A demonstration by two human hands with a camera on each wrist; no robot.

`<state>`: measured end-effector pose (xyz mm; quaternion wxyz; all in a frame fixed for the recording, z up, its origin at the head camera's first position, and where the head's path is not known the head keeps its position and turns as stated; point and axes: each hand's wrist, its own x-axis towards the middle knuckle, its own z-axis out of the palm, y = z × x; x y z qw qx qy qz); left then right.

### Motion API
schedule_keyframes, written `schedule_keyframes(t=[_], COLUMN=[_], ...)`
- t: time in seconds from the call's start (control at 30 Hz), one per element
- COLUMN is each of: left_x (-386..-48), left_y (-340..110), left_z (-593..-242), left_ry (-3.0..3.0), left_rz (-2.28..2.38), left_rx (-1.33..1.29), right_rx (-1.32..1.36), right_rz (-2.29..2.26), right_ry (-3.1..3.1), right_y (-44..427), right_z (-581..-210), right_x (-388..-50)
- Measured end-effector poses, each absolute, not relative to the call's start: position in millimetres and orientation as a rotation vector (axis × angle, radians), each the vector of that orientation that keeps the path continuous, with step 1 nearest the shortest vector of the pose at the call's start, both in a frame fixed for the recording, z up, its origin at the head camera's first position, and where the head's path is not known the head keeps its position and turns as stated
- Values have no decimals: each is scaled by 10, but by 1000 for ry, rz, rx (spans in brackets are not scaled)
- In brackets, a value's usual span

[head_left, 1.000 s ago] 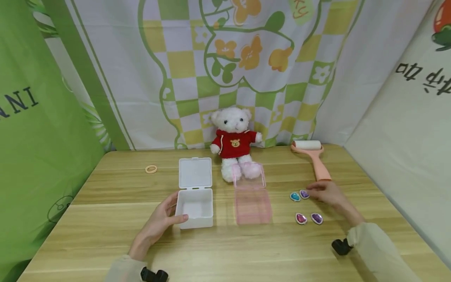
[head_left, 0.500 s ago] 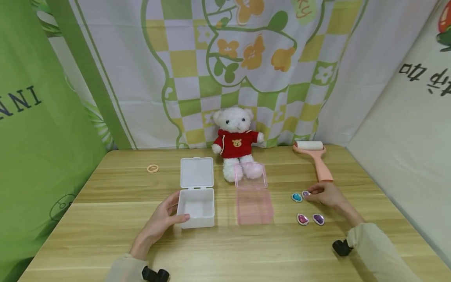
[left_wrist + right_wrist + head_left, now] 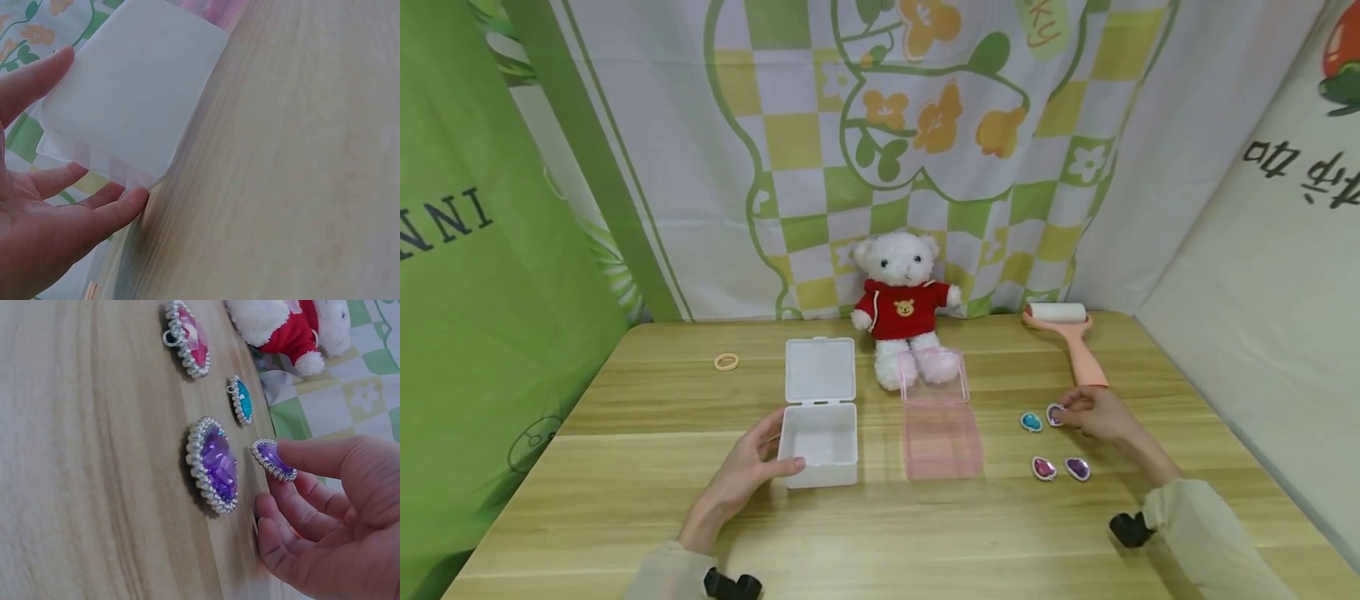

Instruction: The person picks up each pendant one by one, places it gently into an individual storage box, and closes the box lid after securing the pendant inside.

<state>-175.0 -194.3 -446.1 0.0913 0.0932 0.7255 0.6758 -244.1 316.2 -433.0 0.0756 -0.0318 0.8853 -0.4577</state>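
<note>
My right hand (image 3: pixel 1101 414) pinches a purple gem pendant (image 3: pixel 272 459) with a beaded silvery rim between thumb and fingers, tilted up off the wood in the right wrist view. Close to it lie a blue gem pendant (image 3: pixel 1032 422), a pink one (image 3: pixel 1043 468) and a second purple one (image 3: pixel 1078 469). My left hand (image 3: pixel 741 475) grips the left side of a white plastic box (image 3: pixel 820 477), its thumb across the front and its fingers along the side. The box's lid (image 3: pixel 821 369) stands open at the back, and nothing shows inside.
A see-through pink box (image 3: pixel 942 442) with its lid up stands right of the white box. Behind it sits a white teddy bear (image 3: pixel 904 312) in a red hoodie. A pink lint roller (image 3: pixel 1078 354) lies back right, a small tan ring (image 3: pixel 726 362) back left.
My right hand has closed its thumb and fingers on the far purple pendant and shifted it slightly right, away from the blue one. The left hand stays on the white box.
</note>
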Motion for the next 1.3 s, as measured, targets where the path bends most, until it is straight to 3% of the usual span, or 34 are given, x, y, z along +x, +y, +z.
schedule_keyframes(t=[0.37,0.9,1.3], left_x=[-1747,-1738,-1747], left_y=[-1945,-1947,-1950], left_z=[-4476,-4468,-4472], left_ry=[2140,2144,2155], left_rz=[2014,2009,2002], left_rx=[292,295,267], right_rx=[0,-131,-202], right_rz=[-1598,-1849,-1916], right_ry=[2503,2244,2168], right_y=[3098,2738,2313], right_z=[-4215,-3904,-3896], right_x=[-2412,-2397,-2378])
